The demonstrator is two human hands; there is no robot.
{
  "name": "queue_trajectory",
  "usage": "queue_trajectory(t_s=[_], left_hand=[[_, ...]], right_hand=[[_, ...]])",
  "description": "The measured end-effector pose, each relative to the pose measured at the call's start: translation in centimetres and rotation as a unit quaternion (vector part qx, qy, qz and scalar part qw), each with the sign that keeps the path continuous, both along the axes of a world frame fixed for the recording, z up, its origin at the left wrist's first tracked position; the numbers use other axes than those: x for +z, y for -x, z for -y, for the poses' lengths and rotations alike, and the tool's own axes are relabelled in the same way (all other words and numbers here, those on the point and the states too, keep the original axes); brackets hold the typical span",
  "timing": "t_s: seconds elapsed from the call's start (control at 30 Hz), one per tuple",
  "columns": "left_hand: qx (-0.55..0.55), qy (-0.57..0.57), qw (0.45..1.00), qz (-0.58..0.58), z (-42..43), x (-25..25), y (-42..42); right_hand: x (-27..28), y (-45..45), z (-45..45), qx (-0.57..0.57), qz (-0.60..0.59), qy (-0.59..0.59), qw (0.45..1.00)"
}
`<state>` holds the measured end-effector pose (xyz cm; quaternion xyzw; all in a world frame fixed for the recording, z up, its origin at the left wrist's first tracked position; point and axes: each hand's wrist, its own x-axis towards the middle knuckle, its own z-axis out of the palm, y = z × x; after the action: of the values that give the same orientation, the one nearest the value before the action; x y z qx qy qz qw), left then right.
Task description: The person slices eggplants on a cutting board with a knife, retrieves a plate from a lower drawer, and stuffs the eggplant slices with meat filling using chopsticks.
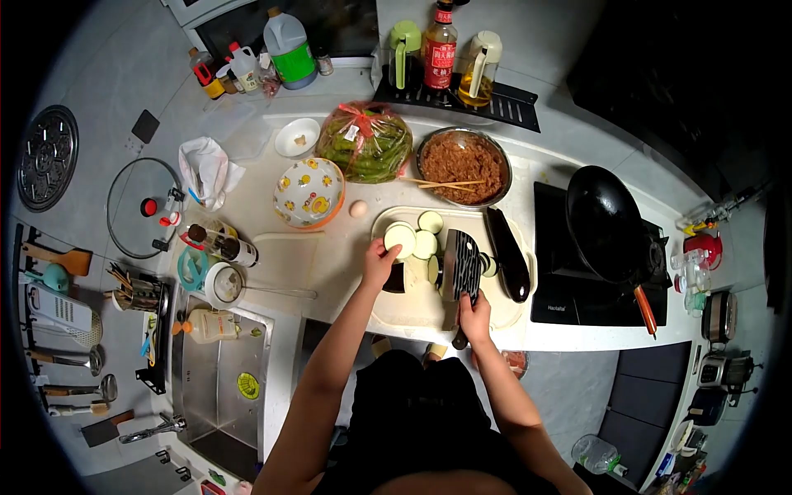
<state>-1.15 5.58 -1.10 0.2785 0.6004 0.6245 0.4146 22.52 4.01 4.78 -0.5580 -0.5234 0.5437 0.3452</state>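
My left hand (pixel 380 262) is closed on a pale round eggplant slice (pixel 400 238), thumb and fingers at its edge. My right hand (pixel 473 317) grips the handle of a cleaver (pixel 465 262), whose dark patterned blade points away from me over the cutting board (pixel 388 312). More cut slices (pixel 430 221) lie beside and partly under the blade. A dark end piece (pixel 394 279) rests below my left hand. Along the board's right side lies a long dark eggplant (pixel 507 254). The blade hides part of the slices.
Behind the board stand a bowl of minced meat (pixel 462 161) with chopsticks across it and a bag of green vegetables (pixel 365 144). An egg (pixel 358 209) lies near a patterned bowl (pixel 308 192). A wok (pixel 604 221) sits on the stove at right; the sink (pixel 221 371) is at left.
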Motion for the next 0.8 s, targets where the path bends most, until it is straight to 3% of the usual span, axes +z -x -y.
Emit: queue_trajectory(t_s=[0.03, 0.23, 0.33, 0.47, 0.53, 0.63, 0.73, 0.8], left_hand=[[0.027, 0.033, 0.999, 0.012, -0.3, -0.5, 0.4], [0.029, 0.23, 0.941, -0.248, -2.3, -0.8, 1.9], [-0.011, 0.25, 0.907, -0.338, -3.5, -1.7, 2.7], [-0.004, 0.257, 0.907, -0.334, -2.5, -2.9, 3.3], [-0.009, 0.258, 0.922, -0.287, -0.3, -2.2, 2.9], [-0.089, 0.143, 0.935, -0.313, 3.0, -0.4, 1.7], [-0.14, 0.175, 0.879, -0.421, 3.9, 2.7, 0.6], [-0.186, 0.175, 0.877, -0.406, 4.3, 4.1, 0.3]], right_hand=[[0.1, 0.2, 0.1, 0.005, -0.006, 0.001, 1.0], [0.1, 1.0, 0.6, 0.017, -0.009, 0.025, 1.0], [0.1, 1.1, 0.8, 0.012, -0.005, 0.024, 1.0], [-0.3, 1.1, 0.9, 0.016, 0.004, 0.025, 1.0], [-0.4, 1.0, 0.7, 0.026, 0.004, 0.019, 0.999], [-0.1, 1.1, 0.5, 0.035, 0.009, 0.015, 0.999], [0.1, 1.4, 0.3, 0.05, 0.011, 0.015, 0.999], [0.2, 1.6, 0.2, 0.059, 0.019, 0.002, 0.998]])
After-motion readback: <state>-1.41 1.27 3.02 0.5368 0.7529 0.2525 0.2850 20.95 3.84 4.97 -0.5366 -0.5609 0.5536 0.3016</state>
